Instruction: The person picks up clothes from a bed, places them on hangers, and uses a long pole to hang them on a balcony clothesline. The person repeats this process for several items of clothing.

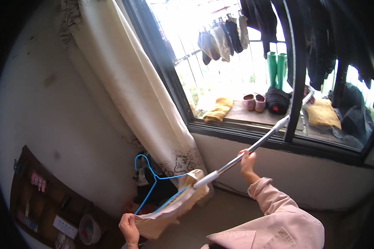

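My left hand (pixel 130 229) pinches the edge of a beige garment (pixel 166 218) at the lower middle. A blue clothes hanger (pixel 155 176) is partly inside the garment, its hook pointing up and left. My right hand (pixel 248 163) grips a metal pole (pixel 231 163) with white end sleeves, held slantwise. The pole's lower sleeve overlaps the garment; whether they touch, I cannot tell. Its upper end reaches the dark window frame (pixel 289 124).
A pale patterned curtain (pixel 137 77) hangs left of the window. Beyond the sill are pink shoes (pixel 254 102), green boots (pixel 276 70), folded yellow cloths (pixel 218 109) and hanging socks (pixel 221 39). A dark wooden shelf (pixel 46 194) with a bowl (pixel 89 229) stands lower left.
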A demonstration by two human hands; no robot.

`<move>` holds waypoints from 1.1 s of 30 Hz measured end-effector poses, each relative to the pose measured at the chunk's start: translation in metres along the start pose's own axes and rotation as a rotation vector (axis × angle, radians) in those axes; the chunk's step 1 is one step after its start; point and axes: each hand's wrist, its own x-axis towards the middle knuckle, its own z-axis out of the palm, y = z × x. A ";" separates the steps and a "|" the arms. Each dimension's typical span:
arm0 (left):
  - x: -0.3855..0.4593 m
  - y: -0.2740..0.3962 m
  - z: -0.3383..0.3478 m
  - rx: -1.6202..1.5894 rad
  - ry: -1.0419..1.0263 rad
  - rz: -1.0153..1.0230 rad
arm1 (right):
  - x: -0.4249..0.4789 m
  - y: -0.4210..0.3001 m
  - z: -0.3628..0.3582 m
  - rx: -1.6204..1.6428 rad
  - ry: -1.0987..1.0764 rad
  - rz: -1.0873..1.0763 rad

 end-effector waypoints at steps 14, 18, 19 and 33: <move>0.051 -0.042 -0.028 0.075 0.074 0.075 | -0.258 0.043 -0.111 -0.274 -0.310 0.221; 0.070 -0.036 -0.034 0.003 0.121 0.096 | -0.294 0.044 -0.126 -0.379 -0.464 0.283; 0.078 -0.037 -0.038 -0.014 0.152 0.118 | -0.301 0.046 -0.130 -0.389 -0.487 0.299; 0.224 0.109 -0.075 -0.129 0.466 0.219 | -0.310 0.028 -0.177 -0.574 -0.809 0.035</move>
